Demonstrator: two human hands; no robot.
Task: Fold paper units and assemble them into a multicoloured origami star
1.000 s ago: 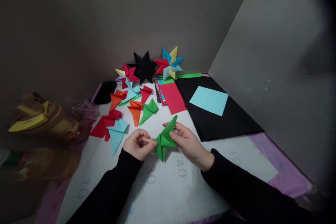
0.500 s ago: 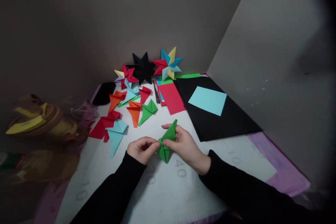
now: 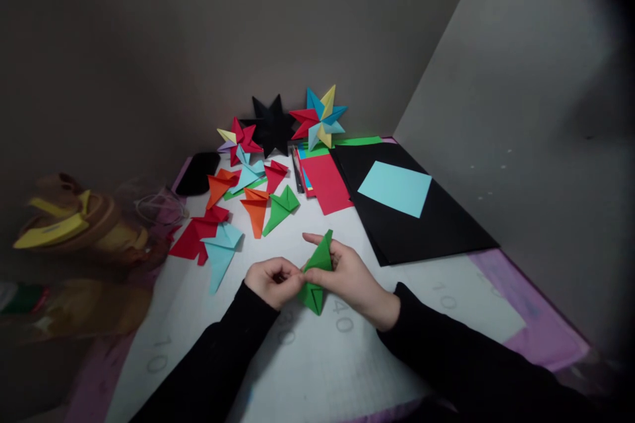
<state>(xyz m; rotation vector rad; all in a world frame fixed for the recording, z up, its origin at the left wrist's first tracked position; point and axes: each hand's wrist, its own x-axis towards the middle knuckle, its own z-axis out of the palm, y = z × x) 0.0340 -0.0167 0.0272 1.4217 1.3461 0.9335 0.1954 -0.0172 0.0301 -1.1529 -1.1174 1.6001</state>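
Note:
A folded green paper piece (image 3: 315,297) is held between my two hands above the white sheet. My left hand (image 3: 274,283) pinches its left edge with thumb and finger. Across its middle lies the thumb of my right hand (image 3: 347,277), with the fingers behind the paper. Beyond my hands lie another green folded piece (image 3: 282,209), an orange one (image 3: 256,210) and a light blue one (image 3: 221,251). Red folded pieces (image 3: 194,238) rest at the left.
Paper stars lean on the wall: multicoloured (image 3: 320,117), black (image 3: 272,125) and a smaller red one (image 3: 239,140). Black sheets (image 3: 421,238) bear a light blue sheet (image 3: 395,189). Red paper (image 3: 327,184) lies beside them. A bottle (image 3: 89,307) and a pot (image 3: 106,225) are at the left.
My left hand has shifted slightly right, closer to my right hand. The green piece has turned a little, and its lower tip now sits slightly lower and farther right.

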